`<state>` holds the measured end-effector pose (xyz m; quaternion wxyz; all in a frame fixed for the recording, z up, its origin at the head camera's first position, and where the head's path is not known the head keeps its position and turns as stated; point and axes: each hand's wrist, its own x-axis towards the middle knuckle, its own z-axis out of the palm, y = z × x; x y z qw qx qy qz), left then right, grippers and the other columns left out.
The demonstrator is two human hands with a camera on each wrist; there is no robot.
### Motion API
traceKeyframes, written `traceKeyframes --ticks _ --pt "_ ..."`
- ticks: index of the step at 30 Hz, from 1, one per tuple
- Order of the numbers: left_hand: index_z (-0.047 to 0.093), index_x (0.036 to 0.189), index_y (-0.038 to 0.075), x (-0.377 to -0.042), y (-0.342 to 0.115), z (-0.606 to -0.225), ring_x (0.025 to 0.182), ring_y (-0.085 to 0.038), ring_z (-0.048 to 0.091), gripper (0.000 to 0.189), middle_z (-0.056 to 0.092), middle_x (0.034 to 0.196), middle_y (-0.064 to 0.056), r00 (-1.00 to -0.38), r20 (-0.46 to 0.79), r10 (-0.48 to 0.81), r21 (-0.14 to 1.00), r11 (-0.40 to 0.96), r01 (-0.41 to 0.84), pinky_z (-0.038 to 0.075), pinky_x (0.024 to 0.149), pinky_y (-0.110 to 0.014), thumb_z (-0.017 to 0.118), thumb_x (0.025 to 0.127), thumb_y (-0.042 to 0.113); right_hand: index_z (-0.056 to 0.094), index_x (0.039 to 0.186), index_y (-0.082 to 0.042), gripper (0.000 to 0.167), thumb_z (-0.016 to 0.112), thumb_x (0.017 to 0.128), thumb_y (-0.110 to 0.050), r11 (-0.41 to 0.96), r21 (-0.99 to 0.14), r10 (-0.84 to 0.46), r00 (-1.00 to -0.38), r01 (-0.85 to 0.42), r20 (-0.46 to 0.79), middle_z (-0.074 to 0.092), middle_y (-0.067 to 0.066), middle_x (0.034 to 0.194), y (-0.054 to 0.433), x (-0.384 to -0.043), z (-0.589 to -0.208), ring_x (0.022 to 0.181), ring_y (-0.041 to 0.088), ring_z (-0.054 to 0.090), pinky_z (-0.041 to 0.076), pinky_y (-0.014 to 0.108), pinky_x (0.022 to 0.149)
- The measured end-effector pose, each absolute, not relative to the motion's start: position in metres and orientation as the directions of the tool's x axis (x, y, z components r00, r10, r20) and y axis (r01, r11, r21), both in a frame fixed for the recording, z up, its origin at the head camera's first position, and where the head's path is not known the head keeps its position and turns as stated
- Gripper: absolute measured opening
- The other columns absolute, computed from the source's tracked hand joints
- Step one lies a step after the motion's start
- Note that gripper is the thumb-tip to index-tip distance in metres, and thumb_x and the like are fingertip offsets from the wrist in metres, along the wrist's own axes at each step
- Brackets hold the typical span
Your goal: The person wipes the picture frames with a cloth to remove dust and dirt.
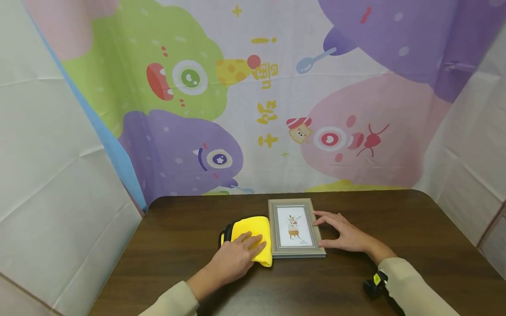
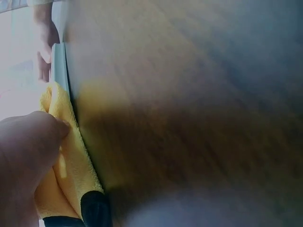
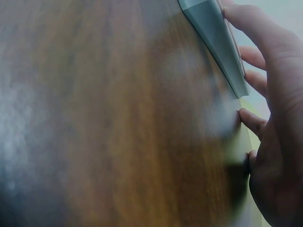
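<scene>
A folded yellow cloth (image 1: 265, 235) with black edging lies on the table, close against the left side of a picture frame (image 1: 272, 237). My left hand (image 1: 233, 259) rests on the cloth with its fingers spread over it; in the left wrist view, the thumb (image 2: 47, 128) presses on the cloth's near part. The grey-beige frame lies flat, its print of a potted plant facing up. At the frame's right edge is my right hand (image 1: 348, 235), thumb near the lower corner and fingers higher along that edge. The right wrist view shows its fingertips touching the frame's side (image 3: 213, 35).
The dark wooden table (image 1: 178, 228) ends at a curtain (image 1: 276, 166) printed with cartoon monsters. Pale panels (image 1: 59, 175) stand at the left and right. A black wrist device (image 1: 373, 287) is strapped at the right sleeve.
</scene>
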<state>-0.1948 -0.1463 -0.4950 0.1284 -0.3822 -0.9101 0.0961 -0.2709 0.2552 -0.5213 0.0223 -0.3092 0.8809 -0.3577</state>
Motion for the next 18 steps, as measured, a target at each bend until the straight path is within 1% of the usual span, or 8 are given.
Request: traceKeyframes --ticks 5,9,18 --pt "0.07 0.154 0.029 -0.1953 -0.1467 -0.4969 0.139 -0.025 0.074 0.056 0.071 0.157 0.005 -0.67 0.165 0.724 -0.291 0.685 0.668 0.069 0.066 -0.037 0.085 0.102 0.039 0.071 0.134 -0.024 0.045 0.091 0.095 -0.035 0.557 -0.64 -0.563 -0.807 -0.53 0.179 0.051 0.023 0.174 0.2558 -0.2711 -0.5225 0.162 0.058 0.042 0.009 0.097 0.121" --pt "0.07 0.155 0.029 -0.1967 -0.1468 -0.4964 0.139 -0.024 0.074 0.056 0.071 0.157 0.005 -0.666 0.163 0.728 -0.303 0.68 0.668 0.066 0.061 -0.033 0.085 0.102 0.039 0.07 0.134 -0.025 0.046 0.091 0.095 -0.036 0.562 -0.636 -0.562 -0.808 -0.529 0.176 0.05 0.023 0.175 0.2566 -0.2716 -0.5231 0.162 0.058 0.041 0.009 0.097 0.121" --pt "0.069 0.156 0.029 -0.2003 -0.1467 -0.4961 0.14 -0.025 0.074 0.055 0.071 0.158 0.004 -0.677 0.156 0.72 -0.265 0.69 0.673 0.063 0.059 -0.032 0.084 0.103 0.036 0.07 0.134 -0.024 0.046 0.091 0.095 -0.036 0.561 -0.639 -0.561 -0.809 -0.526 0.174 0.051 0.022 0.174 0.2562 -0.2718 -0.5224 0.163 0.057 0.041 0.008 0.097 0.122"
